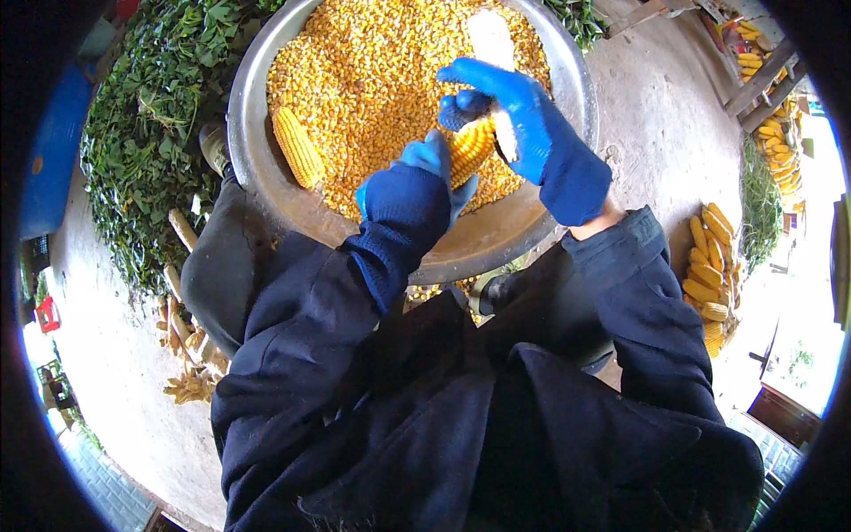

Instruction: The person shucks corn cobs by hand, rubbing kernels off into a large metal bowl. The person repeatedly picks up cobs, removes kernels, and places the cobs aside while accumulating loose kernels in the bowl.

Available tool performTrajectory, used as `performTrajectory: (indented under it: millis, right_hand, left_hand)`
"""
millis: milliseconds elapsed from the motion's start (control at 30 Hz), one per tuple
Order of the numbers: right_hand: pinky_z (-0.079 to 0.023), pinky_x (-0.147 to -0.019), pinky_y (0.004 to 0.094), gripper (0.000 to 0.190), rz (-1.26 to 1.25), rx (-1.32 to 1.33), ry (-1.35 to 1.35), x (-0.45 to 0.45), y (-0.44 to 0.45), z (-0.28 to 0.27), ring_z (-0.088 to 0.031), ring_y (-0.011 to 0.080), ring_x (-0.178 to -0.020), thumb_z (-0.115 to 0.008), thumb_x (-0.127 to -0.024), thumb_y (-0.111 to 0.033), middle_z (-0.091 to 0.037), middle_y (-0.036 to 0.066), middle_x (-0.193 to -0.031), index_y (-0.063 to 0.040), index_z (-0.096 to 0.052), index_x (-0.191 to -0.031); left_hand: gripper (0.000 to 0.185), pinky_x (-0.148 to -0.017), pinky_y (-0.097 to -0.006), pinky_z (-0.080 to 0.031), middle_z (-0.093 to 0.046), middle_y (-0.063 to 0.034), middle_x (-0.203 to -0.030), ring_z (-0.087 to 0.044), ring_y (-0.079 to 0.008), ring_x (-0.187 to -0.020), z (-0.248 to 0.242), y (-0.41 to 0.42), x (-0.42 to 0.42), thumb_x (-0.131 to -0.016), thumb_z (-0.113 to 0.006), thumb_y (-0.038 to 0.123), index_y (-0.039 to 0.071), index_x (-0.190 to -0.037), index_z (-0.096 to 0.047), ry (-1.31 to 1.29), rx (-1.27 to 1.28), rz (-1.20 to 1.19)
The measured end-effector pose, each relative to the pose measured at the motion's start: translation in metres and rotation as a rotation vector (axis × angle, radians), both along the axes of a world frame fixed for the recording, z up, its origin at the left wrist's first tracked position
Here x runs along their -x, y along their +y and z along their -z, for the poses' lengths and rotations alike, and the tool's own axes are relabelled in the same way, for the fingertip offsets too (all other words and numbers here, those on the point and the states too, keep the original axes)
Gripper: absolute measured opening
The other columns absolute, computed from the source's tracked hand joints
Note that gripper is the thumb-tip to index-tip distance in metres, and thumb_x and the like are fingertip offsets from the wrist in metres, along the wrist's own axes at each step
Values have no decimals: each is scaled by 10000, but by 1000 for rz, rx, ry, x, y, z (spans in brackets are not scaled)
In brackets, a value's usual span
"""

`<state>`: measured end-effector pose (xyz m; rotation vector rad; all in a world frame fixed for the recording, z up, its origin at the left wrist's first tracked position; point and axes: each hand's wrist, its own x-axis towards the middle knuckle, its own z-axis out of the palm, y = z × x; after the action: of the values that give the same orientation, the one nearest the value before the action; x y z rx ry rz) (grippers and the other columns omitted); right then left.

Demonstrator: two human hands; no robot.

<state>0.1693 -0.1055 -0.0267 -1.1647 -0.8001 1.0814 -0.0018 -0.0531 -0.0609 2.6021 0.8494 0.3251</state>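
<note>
A wide metal basin (247,86) full of loose yellow corn kernels (372,60) lies before me. My left hand (409,196), in a blue coated glove, grips a partly shelled ear of corn (473,149) above the kernels. Against that ear, my right hand (542,133), gloved alike, holds a pale, bare corncob (492,40). Its thumb and palm are around the cob, and its fingers reach over the ear. Both gloves hide parts of the ear and cob. Another ear of corn (297,147), its kernels on, leans inside the basin's left wall.
Heaped green leafy stems (159,133) lie left of the basin. Stripped cobs (183,229) and dry husks (189,386) are beside my left knee. A pile of yellow ears (711,266) sits on the concrete floor (658,113) at right. Wooden bars (764,80) stand at upper right.
</note>
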Motion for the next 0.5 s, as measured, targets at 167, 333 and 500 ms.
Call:
performTrajectory:
  millis: [167, 333, 500]
  right_hand:
    - [-504, -976, 500, 434, 112, -154, 535, 4, 1, -19, -639, 316, -1104, -570, -957, -382, -634, 171, -1229, -58, -577, -1245]
    - [-432, -1063, 343, 506, -58, -215, -162, -16, -1, -12, -579, 268, -1231, -434, -1024, -366, -584, 180, -1328, -43, -470, -1412]
    - [-462, -1023, 356, 454, -136, -128, 1, -11, 1, -37, -605, 250, -1191, -545, -991, -279, -618, 131, -1280, -44, -508, -1377]
  left_hand:
    - [681, -791, -455, -545, -671, -215, -1047, -666, -385, -942, -24, 12, -4, -777, -757, 465, 37, -1262, -543, -189, 314, -11]
    - [637, -799, -463, -539, -666, -236, -1044, -664, -394, -939, -19, 13, -3, -761, -766, 438, 33, -1212, -570, -261, 396, -23]
    - [588, -760, -379, -550, -687, -143, -955, -683, -255, -849, -29, 26, -5, -768, -792, 371, -3, -1171, -583, -262, 890, 7]
